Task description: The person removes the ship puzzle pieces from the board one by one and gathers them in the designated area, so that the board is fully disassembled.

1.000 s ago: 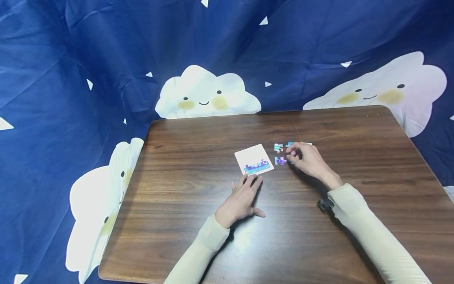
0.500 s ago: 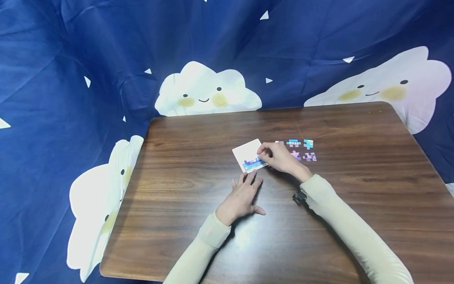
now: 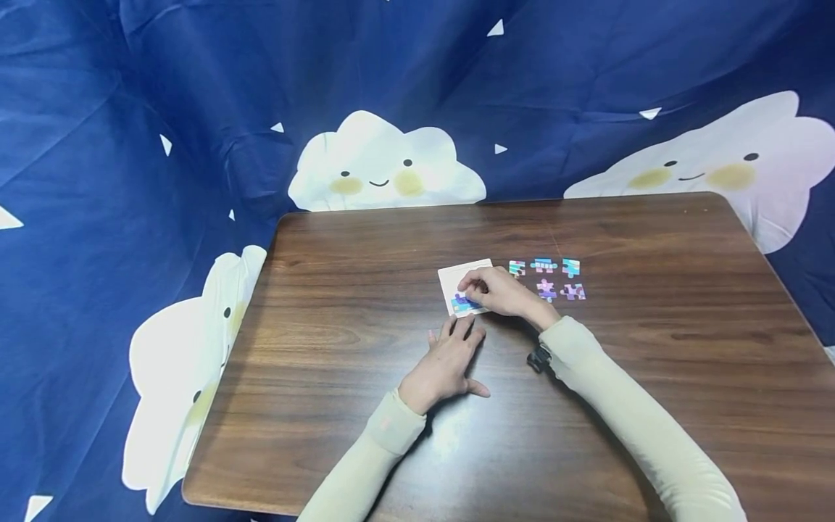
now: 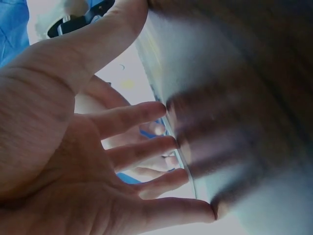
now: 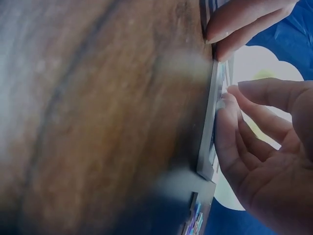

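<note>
A small white puzzle board [image 3: 449,277] lies tilted on the table, with blue and purple puzzle pieces [image 3: 460,306] along its near edge. Over it is my right hand [image 3: 505,293], thumb and fingertips pinching a puzzle piece that the fingers almost wholly hide. In the right wrist view the right hand's fingertips [image 5: 226,104] come together just at the board. My left hand [image 3: 440,371] spreads its fingers on the table; in the left wrist view the fingertips [image 4: 168,143] rest against the board's near edge.
Right of the board lie several loose puzzle pieces [image 3: 544,266] in two rows, part of them perhaps behind the right hand. The brown wooden table [image 3: 352,290] has a blue cloud-printed cloth [image 3: 215,87] behind and to its left.
My right hand has moved left from the loose puzzle pieces to above the board, then slightly nearer and further left over it. The left hand stays at the board's near edge.
</note>
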`<state>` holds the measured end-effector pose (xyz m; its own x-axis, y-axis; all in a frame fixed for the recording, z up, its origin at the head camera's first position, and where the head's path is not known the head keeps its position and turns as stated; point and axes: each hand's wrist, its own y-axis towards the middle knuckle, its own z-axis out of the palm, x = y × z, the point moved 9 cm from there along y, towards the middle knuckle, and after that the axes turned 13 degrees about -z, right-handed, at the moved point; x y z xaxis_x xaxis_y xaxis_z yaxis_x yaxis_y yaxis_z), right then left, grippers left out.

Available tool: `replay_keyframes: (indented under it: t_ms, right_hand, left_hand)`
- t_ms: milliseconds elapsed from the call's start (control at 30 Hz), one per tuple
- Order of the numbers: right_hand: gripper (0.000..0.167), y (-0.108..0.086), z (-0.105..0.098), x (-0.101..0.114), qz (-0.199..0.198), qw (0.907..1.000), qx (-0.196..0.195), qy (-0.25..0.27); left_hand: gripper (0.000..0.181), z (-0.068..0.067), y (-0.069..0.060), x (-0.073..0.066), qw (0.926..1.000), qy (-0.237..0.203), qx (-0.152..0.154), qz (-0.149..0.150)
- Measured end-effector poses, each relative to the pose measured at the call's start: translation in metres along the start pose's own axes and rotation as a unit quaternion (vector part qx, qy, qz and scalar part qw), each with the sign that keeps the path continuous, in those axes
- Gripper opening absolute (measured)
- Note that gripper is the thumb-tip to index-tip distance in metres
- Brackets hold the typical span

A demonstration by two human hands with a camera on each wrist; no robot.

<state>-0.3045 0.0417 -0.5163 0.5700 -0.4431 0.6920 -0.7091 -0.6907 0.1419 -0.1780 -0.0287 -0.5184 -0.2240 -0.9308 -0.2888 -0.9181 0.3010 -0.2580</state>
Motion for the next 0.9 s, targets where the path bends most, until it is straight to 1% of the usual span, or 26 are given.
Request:
replay_keyframes:
  t_ms: [167, 333, 467, 600, 767, 900]
  right_hand:
    - [0.024, -0.004, 0.0, -0.001, -0.005, 0.9999, 0.01, 0.0]
    - [0.024, -0.009, -0.001, -0.003, -0.008, 0.9999, 0.006, -0.007]
    - [0.023, -0.012, -0.001, -0.003, -0.006, 1.0, 0.0, -0.006]
    - [0.022, -0.011, 0.001, -0.001, -0.005, 1.0, -0.003, -0.007]
    - [0.021, -0.008, 0.004, 0.002, -0.003, 0.9999, -0.001, -0.013]
    - [0.02, -0.006, 0.004, 0.002, 0.006, 0.9999, -0.001, -0.01]
  left_hand:
    - [0.103, 0.0, 0.001, -0.003, 1.0, 0.006, 0.003, 0.005]
    - [0.103, 0.0, 0.002, -0.005, 0.9999, 0.01, 0.006, 0.006]
    - [0.103, -0.001, 0.002, -0.006, 0.9999, 0.009, 0.0, 0.008]
    - [0.103, -0.001, 0.001, -0.005, 0.9998, 0.017, -0.006, 0.005]
    - [0.105, -0.001, 0.0, -0.003, 0.9998, 0.021, -0.005, -0.001]
    - [0.105, -0.001, 0.001, -0.003, 0.9999, 0.015, -0.006, -0.001]
